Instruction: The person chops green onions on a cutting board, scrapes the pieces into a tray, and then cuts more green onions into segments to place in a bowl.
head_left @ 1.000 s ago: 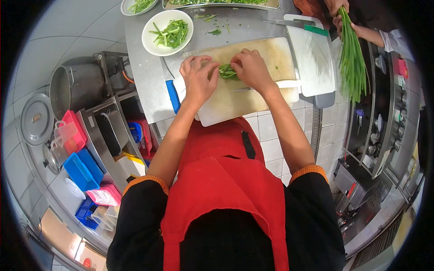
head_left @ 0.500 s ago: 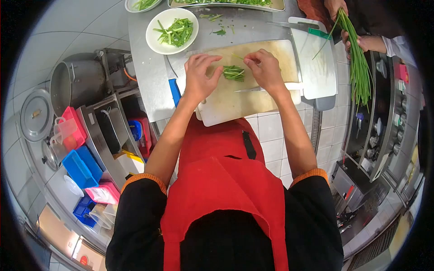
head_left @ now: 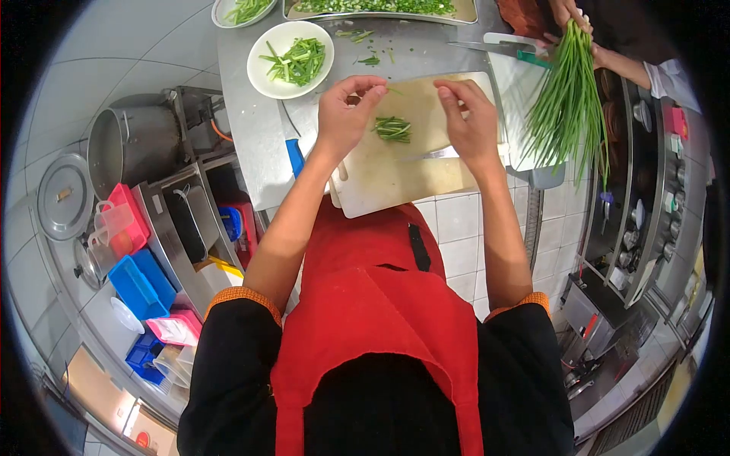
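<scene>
My left hand (head_left: 348, 115) is over the left part of the white cutting board (head_left: 380, 186), thumb and index finger pinching a thin green strand (head_left: 394, 90). To the right, my right hand (head_left: 470, 121) has its thumb and index finger drawn together; whether anything is between them is too small to see. Between and below my hands lies a small pile of cut green stalks (head_left: 392, 129), resembling garlic chives. A knife (head_left: 441, 153) rests on the board, partly hidden by my right hand. A white bowl (head_left: 261, 78) of cut green pieces stands beyond my left hand.
At right, a co-worker's hands hold a bunch of long green stalks (head_left: 566, 110) over a second white board (head_left: 518, 156). A green-handled knife (head_left: 532, 58) lies there. A blue handle (head_left: 295, 157) is left of my board. A metal tray (head_left: 380, 14) of chopped greens stands behind.
My hands have moved apart, and the strand is now at my left fingertips instead of my right. The co-worker's bunch has swung left and spread over the second board.
</scene>
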Available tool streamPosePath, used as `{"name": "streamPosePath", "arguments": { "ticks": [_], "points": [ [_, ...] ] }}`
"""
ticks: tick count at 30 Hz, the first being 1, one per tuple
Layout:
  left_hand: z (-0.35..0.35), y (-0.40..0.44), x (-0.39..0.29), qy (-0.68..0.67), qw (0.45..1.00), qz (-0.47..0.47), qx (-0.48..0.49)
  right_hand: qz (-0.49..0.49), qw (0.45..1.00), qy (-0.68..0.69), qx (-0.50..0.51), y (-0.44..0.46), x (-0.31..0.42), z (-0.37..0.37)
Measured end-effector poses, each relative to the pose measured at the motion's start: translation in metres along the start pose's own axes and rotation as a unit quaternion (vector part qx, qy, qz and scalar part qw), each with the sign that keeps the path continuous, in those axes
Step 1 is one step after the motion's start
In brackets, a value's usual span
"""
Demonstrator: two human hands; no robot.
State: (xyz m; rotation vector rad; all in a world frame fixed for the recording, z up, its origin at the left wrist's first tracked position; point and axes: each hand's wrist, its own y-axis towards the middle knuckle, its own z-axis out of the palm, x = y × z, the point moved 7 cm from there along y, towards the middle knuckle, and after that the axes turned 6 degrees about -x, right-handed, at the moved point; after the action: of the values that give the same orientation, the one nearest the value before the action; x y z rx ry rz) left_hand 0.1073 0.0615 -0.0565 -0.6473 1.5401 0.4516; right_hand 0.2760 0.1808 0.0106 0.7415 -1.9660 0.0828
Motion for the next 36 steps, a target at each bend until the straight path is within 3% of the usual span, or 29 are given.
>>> {"name": "streamPosePath", "arguments": {
  "ticks": [4,8,14,16,19,21,22,24,28,31,33,36],
  "points": [
    [-0.010,0.004,-0.004,-0.069,0.996,-0.031,-0.038,0.051,0.999,-0.018,0.002,-0.011,-0.017,-0.014],
    [-0.037,0.014,-0.018,-0.034,0.996,0.015,-0.076,0.084,0.996,-0.020,0.022,-0.025,-0.031,-0.016],
    [-0.122,0.068,-0.017,-0.043,0.978,0.078,-0.188,0.113,0.993,-0.014,0.029,-0.035,-0.039,-0.020],
    [-0.147,0.099,-0.038,-0.019,0.969,0.043,-0.242,0.137,0.990,-0.017,0.038,-0.035,-0.041,-0.019],
    [-0.176,0.152,-0.044,0.089,0.964,0.075,-0.238,0.119,0.992,-0.007,0.044,-0.037,-0.041,-0.016],
    [-0.191,0.165,-0.047,0.237,0.931,-0.006,-0.276,0.109,0.993,-0.005,0.043,-0.035,-0.040,-0.010],
    [-0.192,0.163,-0.045,0.237,0.931,-0.005,-0.277,0.108,0.993,-0.005,0.043,-0.034,-0.039,-0.006],
    [-0.179,0.145,-0.058,0.297,0.904,0.181,-0.248,0.107,0.993,-0.006,0.049,-0.034,-0.035,0.005],
    [-0.163,0.105,-0.042,0.417,0.878,0.156,-0.174,0.101,0.991,-0.004,0.087,-0.021,-0.022,0.034],
    [-0.161,0.087,-0.036,0.460,0.860,0.164,-0.150,0.028,0.993,-0.014,0.114,0.001,-0.002,0.070],
    [-0.166,0.078,-0.037,0.470,0.854,0.155,-0.161,-0.092,0.987,-0.048,0.122,0.020,0.028,0.097],
    [-0.174,0.066,-0.045,0.442,0.865,0.146,-0.185,-0.149,0.974,-0.081,0.150,0.042,0.051,0.146]
  ]
}}
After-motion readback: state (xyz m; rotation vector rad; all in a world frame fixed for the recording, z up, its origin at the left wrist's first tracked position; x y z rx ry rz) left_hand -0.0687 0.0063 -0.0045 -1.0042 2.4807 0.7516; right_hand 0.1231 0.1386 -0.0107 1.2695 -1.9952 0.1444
